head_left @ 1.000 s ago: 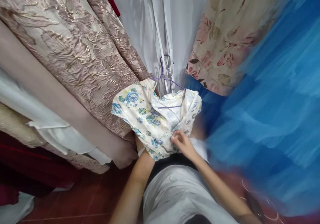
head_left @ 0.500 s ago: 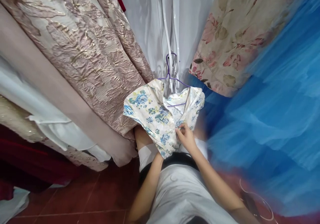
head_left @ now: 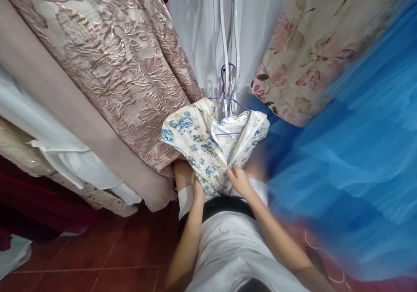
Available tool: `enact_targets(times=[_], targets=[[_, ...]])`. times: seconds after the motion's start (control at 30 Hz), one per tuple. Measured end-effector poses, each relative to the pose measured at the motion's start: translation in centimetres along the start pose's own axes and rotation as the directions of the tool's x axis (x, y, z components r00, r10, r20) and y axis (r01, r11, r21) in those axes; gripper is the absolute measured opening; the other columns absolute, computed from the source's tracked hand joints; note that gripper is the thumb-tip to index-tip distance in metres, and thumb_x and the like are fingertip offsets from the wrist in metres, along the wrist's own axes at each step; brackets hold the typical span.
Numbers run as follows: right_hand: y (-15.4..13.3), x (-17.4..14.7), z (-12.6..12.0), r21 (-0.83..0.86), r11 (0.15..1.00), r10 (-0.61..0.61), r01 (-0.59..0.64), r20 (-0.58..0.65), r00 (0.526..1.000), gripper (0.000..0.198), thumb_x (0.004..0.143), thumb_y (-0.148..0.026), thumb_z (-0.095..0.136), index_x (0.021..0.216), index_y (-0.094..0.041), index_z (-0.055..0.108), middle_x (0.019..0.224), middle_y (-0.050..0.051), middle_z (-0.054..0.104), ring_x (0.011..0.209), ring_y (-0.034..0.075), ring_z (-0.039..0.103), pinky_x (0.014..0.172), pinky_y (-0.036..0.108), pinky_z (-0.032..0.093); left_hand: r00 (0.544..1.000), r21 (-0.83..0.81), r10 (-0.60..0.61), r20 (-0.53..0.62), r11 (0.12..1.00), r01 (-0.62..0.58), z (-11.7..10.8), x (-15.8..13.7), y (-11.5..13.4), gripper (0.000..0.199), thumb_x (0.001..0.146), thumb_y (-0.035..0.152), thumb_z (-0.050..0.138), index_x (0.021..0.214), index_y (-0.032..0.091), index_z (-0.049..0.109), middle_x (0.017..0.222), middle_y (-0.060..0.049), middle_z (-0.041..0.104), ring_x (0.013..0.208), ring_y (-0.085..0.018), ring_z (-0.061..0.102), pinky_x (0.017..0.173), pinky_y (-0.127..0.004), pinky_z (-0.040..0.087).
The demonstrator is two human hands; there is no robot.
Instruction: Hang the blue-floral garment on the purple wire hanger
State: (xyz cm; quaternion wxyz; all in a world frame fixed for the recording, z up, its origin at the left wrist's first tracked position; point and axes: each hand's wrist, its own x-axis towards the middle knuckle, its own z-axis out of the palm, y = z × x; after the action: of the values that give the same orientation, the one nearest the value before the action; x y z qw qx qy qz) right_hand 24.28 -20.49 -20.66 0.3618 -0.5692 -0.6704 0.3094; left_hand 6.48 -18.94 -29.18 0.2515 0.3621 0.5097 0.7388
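A cream blouse (head_left: 208, 151) with blue flowers hangs by its shoulders on a purple hanger (head_left: 223, 95), right in front of my body. Its neckline gapes in a V, and the hanger's lower bar shows through. With fingers closed, my right hand (head_left: 238, 179) pinches the front edge at the bottom of the V. My left hand (head_left: 197, 188) is at the blouse's lower left side; its fingers are partly hidden by the cloth, so their grip is unclear.
White straps (head_left: 224, 31) of a stand rise behind the hanger. A pink-gold brocade garment (head_left: 137, 75) hangs at left, with more garments beyond. To the right hang a beige floral cloth (head_left: 302, 62) and blue tulle (head_left: 345, 162). A cable (head_left: 339, 266) lies on the red tiled floor (head_left: 130, 248).
My left hand has come out from beneath the hem to the blouse's left side. My right hand has moved slightly down, still pinching the front edge.
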Motion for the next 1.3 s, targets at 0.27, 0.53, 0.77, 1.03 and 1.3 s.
enact_targets(times=[0.27,0.53,0.77,1.03,1.3], targets=[[0.2,-0.5,0.5,0.247,0.968,0.037,-0.047,0.045,0.998,0.029,0.088,-0.041,0.049,0.067,-0.022,0.05,0.044,-0.004,0.052,0.043,0.015,0.05,0.054,0.025,0.039,0.918,0.184,0.383,0.108,0.899,-0.397,0.5,-3.0,2.0,0.022,0.091,0.034,0.062,0.108,0.019,0.061,0.108,-0.01,0.065,0.104,-0.022,0.063,0.093,-0.036,0.051],[0.2,-1.6,0.6,0.474,0.88,0.001,-0.022,0.045,0.999,0.039,0.086,-0.055,0.059,0.067,-0.02,0.057,0.045,-0.002,0.054,0.04,0.013,0.047,0.044,0.024,0.038,0.829,0.273,0.281,0.483,0.852,-0.447,3.8,-4.4,2.8,0.01,0.096,0.024,0.053,0.098,0.021,0.062,0.094,-0.007,0.071,0.093,-0.021,0.068,0.086,-0.034,0.054],[-1.7,-0.3,-0.5,0.522,0.852,0.016,-0.036,0.042,0.999,0.045,0.084,-0.06,0.062,0.065,-0.019,0.059,0.046,0.001,0.059,0.036,0.011,0.045,0.039,0.023,0.036,0.792,0.318,0.21,0.573,0.834,-0.451,3.9,-4.5,3.6,0.011,0.088,0.012,0.053,0.092,0.02,0.06,0.088,-0.007,0.067,0.087,-0.021,0.067,0.081,-0.032,0.053],[-9.0,6.4,-6.8,0.491,0.84,-0.17,0.23,-0.164,0.972,0.038,0.087,-0.05,0.066,0.07,-0.016,0.065,0.05,0.001,0.063,0.035,0.01,0.044,0.037,0.022,0.033,0.653,0.361,0.07,0.754,0.787,-0.501,5.9,-6.4,4.7,0.007,0.088,0.013,0.059,0.09,0.02,0.059,0.088,-0.007,0.069,0.086,-0.023,0.067,0.08,-0.032,0.053],[-12.8,10.3,-8.6,0.554,0.783,-0.214,0.284,-0.189,0.958,0.037,0.089,-0.043,0.067,0.064,-0.016,0.063,0.049,-0.001,0.06,0.034,0.007,0.04,0.036,0.021,0.031,0.585,0.401,-0.002,0.811,0.731,-0.553,5.0,-6.6,4.7,0.008,0.087,0.012,0.062,0.089,0.02,0.061,0.088,-0.008,0.071,0.085,-0.025,0.069,0.076,-0.034,0.052]])
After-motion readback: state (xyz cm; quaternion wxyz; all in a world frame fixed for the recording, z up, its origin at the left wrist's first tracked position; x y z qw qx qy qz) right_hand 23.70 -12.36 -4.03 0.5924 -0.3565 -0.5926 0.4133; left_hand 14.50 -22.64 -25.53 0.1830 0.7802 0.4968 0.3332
